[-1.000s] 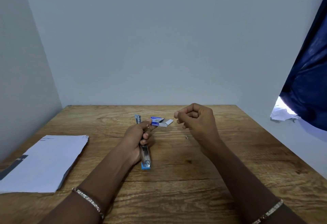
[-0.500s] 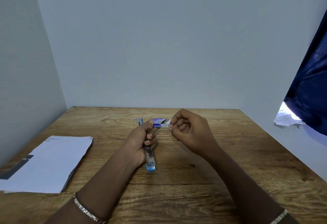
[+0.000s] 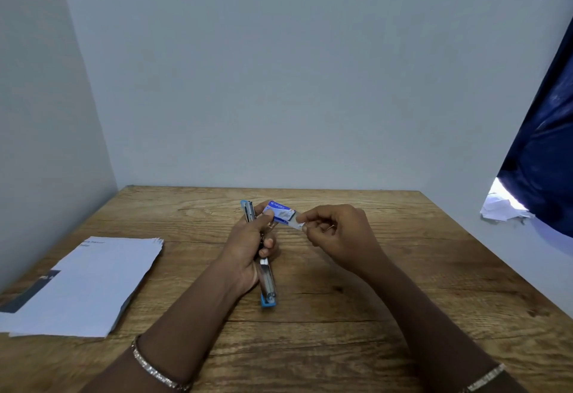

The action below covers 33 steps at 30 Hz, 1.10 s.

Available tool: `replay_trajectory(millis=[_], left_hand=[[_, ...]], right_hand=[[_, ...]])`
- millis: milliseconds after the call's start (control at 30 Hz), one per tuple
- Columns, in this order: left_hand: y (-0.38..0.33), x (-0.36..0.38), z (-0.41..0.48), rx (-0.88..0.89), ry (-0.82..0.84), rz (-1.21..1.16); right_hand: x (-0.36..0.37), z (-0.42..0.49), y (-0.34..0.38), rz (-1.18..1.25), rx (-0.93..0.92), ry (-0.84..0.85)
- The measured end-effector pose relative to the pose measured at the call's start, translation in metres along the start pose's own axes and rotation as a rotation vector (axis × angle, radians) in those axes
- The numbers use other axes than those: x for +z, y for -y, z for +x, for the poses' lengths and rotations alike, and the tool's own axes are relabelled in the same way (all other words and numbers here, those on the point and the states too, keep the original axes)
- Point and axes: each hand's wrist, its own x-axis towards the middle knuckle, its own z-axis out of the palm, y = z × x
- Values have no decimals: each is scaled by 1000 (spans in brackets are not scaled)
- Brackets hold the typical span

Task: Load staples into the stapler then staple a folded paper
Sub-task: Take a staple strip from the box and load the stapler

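Reaching over, the right grip (image 3: 338,234) now pinches the white end of the staple box (image 3: 280,208); the left grip (image 3: 248,246) clasps box and opened stapler (image 3: 268,281), so loading comes next.

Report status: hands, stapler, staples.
Left hand grips open stapler. Right hand pinches staple box tray. Paper stack lies aside, left. No obstruction seen.

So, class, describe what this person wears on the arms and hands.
Both forearms are bare, no sleeves in view. The left bracelet and right bracelet are thin, glittery, silver-coloured bands. The left hand and right hand wear no gloves.
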Motion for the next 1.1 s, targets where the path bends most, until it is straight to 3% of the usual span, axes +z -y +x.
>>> replay_trajectory(millis=[233,467,600,933,1100], left_hand=[[4,-1,2,144,-22,149],[6,-6,6,158,40,206],[7,-7,7,161,27,236],[3,-10,7,163,52,204],[5,-8,3,170,92,283]], right_hand=[[-3,2,-6,194,94,3],[-4,2,-9,-16,14,160],[-5,2,-10,-30,3,123],[-3,2,-9,317,202,-6],[1,3,-8,324,196,-6]])
